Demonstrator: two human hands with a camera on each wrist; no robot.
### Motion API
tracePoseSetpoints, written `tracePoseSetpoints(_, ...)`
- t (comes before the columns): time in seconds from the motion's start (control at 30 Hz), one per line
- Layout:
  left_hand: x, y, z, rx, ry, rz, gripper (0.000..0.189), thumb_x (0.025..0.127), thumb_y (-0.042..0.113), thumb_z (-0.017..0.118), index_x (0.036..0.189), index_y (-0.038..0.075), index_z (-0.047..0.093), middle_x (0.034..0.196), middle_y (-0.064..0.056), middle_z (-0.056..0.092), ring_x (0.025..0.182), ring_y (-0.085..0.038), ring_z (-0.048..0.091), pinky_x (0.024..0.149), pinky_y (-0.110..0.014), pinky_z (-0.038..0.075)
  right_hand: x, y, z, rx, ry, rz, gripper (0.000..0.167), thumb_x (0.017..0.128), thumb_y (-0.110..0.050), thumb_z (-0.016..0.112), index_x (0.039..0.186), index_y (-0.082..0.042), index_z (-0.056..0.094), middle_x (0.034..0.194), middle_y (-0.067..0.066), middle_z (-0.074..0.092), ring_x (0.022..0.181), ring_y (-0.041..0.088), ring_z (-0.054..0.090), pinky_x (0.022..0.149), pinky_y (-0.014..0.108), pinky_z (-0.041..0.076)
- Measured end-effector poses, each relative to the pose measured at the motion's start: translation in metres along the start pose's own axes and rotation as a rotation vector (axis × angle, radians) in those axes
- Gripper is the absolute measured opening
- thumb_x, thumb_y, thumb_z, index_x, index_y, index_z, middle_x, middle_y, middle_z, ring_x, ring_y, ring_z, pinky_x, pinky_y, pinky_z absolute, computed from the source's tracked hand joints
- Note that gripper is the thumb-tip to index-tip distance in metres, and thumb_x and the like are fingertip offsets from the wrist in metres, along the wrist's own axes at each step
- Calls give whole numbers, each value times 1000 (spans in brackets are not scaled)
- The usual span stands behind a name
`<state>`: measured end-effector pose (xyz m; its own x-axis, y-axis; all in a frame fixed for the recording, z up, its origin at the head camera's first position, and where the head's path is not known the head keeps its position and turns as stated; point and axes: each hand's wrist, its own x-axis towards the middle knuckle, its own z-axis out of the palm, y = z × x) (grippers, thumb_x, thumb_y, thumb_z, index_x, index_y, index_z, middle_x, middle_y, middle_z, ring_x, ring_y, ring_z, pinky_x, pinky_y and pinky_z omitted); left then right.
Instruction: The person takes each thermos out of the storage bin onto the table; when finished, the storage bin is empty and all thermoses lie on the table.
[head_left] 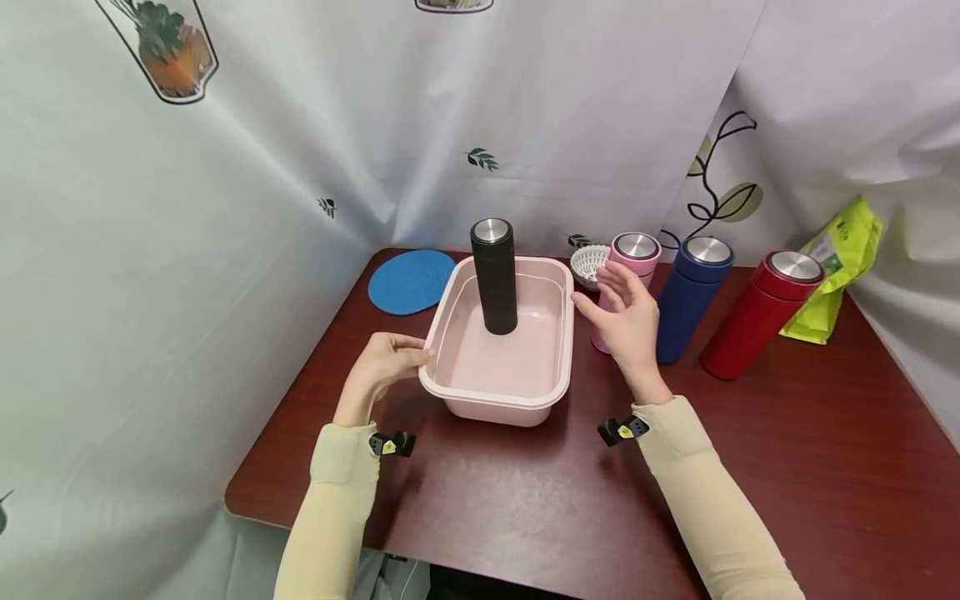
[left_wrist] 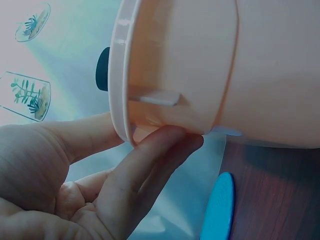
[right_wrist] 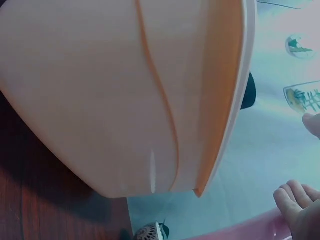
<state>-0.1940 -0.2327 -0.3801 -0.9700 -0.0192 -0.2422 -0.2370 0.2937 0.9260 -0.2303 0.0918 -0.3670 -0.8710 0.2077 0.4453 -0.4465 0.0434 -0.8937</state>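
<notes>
A pale pink plastic basin (head_left: 495, 367) stands on the table, and a black thermos (head_left: 497, 283) with a steel-topped lid is upright inside it. My left hand (head_left: 388, 364) pinches the basin's left rim; in the left wrist view the thumb is over the rim (left_wrist: 118, 75) and the fingers are under it. At the basin's right side my right hand (head_left: 628, 321) is raised, thumb and fingers spread apart with nothing between them. It partly hides a pink thermos (head_left: 637, 247) behind it. The right wrist view shows only its fingertips (right_wrist: 295, 197) beyond the basin wall (right_wrist: 100, 100).
To the right stand a blue thermos (head_left: 692, 304) and a red thermos (head_left: 761, 317), with a bright green bag (head_left: 836, 275) behind. A small white woven basket (head_left: 588, 262) sits behind the basin's right corner. A round blue mat (head_left: 410, 282) lies at the back left of the brown table (head_left: 517, 500).
</notes>
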Motion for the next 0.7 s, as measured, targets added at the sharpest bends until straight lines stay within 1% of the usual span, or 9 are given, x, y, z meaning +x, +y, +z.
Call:
tracePoseSetpoints(0.07,0,0,0,1,3,-1,42,87,8,72,121,-14,60,117,-31,64,87,-21,70,85,-43,58,-1,-5,3,-8,-26,6,62,72,11,79,128,13,53,122,28,61,109,19,62,104,40,47)
tracePoseSetpoints(0.17,-1,1,0,5,5,1,42,87,8,72,121,-14,60,116,-31,65,87,-21,70,84,-42,59,1,-6,5,-12,-60,23,62,73,11,78,129,13,52,123,29,60,106,13,62,104,41,47)
tracePoseSetpoints(0.2,-1,1,1,6,5,1,43,88,9,72,121,-15,59,116,-31,65,87,-21,70,83,-41,59,2,-4,6,-8,-68,32,62,73,11,79,129,12,53,123,29,60,104,9,61,104,41,47)
tracePoseSetpoints(0.23,-1,0,0,12,5,3,43,88,9,71,122,-15,59,116,-31,65,87,-20,70,82,-39,59,4,0,7,-4,-75,37,62,73,11,79,129,12,53,123,28,60,104,8,61,105,41,47)
tracePoseSetpoints(0.33,-2,0,0,13,8,-1,43,88,8,71,122,-15,59,116,-32,64,87,-20,69,80,-36,60,10,14,8,-13,-98,44,62,73,8,80,130,10,54,123,27,61,104,8,62,104,37,48)
tracePoseSetpoints(0.43,-2,1,0,11,9,-1,43,88,8,70,122,-15,58,117,-33,63,87,-20,69,80,-35,60,15,26,10,-31,-118,34,63,74,3,82,130,7,55,124,24,62,108,15,63,103,33,49)
tracePoseSetpoints(0.53,-2,2,0,7,9,-1,43,88,7,70,122,-15,58,117,-33,63,86,-19,70,80,-36,60,18,31,11,-35,-137,20,63,74,-1,84,130,5,56,124,22,63,114,28,62,101,28,49)
tracePoseSetpoints(0.63,-1,1,0,7,4,2,43,88,7,70,123,-15,58,116,-33,64,86,-19,70,80,-36,60,21,31,12,-41,-160,28,64,74,-1,83,131,6,56,125,24,62,117,38,58,101,29,49)
tracePoseSetpoints(0.7,0,1,0,3,5,4,43,88,7,70,122,-15,58,116,-33,64,85,-19,70,79,-36,60,22,28,13,-44,-180,46,64,74,1,83,131,7,55,126,27,61,119,40,57,103,31,48)
